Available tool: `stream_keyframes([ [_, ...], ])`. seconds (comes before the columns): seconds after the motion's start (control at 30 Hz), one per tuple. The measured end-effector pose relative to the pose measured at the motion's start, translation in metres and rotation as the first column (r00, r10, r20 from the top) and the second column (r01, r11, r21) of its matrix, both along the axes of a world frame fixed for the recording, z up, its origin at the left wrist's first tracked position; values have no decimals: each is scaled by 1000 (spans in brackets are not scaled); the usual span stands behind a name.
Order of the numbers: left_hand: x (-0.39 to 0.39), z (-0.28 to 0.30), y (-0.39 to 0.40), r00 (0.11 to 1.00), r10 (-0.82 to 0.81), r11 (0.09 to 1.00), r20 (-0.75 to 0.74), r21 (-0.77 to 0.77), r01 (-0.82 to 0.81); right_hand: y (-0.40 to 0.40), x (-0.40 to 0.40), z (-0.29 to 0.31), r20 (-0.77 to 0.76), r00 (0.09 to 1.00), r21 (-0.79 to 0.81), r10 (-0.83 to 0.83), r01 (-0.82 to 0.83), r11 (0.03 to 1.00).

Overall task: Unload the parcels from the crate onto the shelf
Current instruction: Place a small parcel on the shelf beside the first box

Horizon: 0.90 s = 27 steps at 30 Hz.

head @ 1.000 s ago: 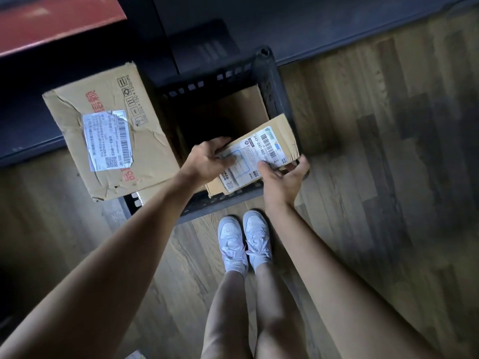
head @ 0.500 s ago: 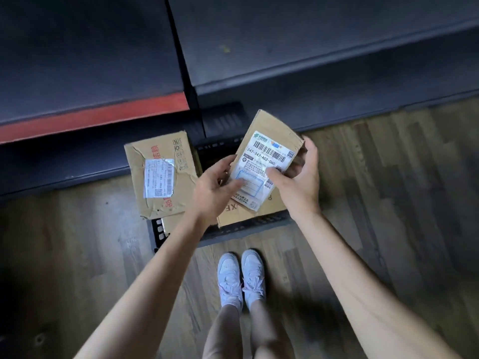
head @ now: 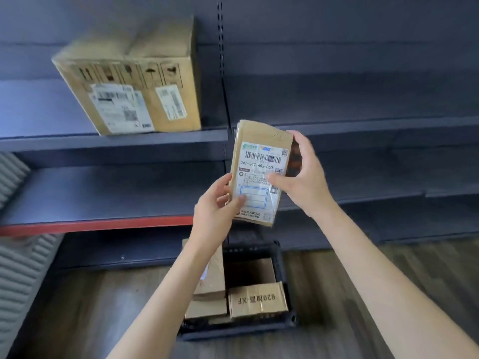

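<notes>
While both hands grasp the small parcel [head: 259,174] at frame centre, left hand [head: 216,211] low, right hand [head: 302,177] on its side edge, transfer is under way. Next: set it on the shelf [head: 363,125]; the crate [head: 281,260], lower centre, holds more.

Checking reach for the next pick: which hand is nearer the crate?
Left. The left hand grips the held parcel low, above the crate; the right hand is higher.

This looks like a parcel storeroom or stockroom. Long dark metal shelves [head: 114,141] on a slotted upright [head: 220,47] line the wall, a labelled cardboard box [head: 134,81] sits on one, and a black crate [head: 282,268] of parcels stands on the wood-look floor [head: 337,294].
</notes>
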<state>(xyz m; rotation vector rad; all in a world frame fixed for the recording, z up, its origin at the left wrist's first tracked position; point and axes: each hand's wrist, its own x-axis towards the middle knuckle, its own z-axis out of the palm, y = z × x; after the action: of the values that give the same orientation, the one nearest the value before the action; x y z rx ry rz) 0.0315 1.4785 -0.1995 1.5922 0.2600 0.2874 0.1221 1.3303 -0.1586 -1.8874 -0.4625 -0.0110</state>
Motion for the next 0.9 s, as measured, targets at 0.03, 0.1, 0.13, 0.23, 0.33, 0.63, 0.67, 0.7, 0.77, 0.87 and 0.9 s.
stream_keyframes([
  [0.03, -2, 18, 2, 999, 13, 1000, 43, 8, -13, 2, 0, 22, 44, 999, 15, 30, -30, 999],
  [0.1, -5, 53, 7, 991, 35, 999, 132, 12, -37, 8, 0, 63, 135, 987, 34, 82, -87, 996],
  [0.13, -7, 68, 10, 985, 44, 999, 169, 8, -46, 12, 0, 82, 173, 979, 36, 103, -111, 993],
  [0.23, -7, 110, 19, 964, 78, 997, 255, -13, -77, 24, 0, 134, 281, 949, 28, 144, -158, 987],
  [0.33, -6, 149, 24, 930, 117, 993, 349, -27, -115, 37, -2, 173, 365, 921, 64, 139, -173, 983],
  [0.63, -9, 216, 30, 817, 164, 982, 553, -14, -188, 55, -11, 208, 476, 858, 213, 192, -324, 922],
  [0.67, -11, 218, 31, 817, 159, 982, 555, -6, -187, 56, -11, 208, 472, 856, 199, 210, -336, 921],
  [0.7, -11, 218, 32, 817, 154, 983, 555, 0, -186, 57, -10, 207, 467, 856, 185, 222, -340, 922],
  [0.77, -13, 218, 36, 825, 145, 983, 547, 11, -181, 58, -9, 203, 458, 862, 175, 219, -329, 928],
  [0.87, -13, 213, 43, 854, 122, 988, 506, 17, -151, 61, -6, 192, 422, 880, 196, 217, -322, 926],
  [0.9, -13, 210, 45, 866, 116, 990, 487, 18, -142, 61, -6, 188, 413, 885, 198, 215, -318, 927],
])
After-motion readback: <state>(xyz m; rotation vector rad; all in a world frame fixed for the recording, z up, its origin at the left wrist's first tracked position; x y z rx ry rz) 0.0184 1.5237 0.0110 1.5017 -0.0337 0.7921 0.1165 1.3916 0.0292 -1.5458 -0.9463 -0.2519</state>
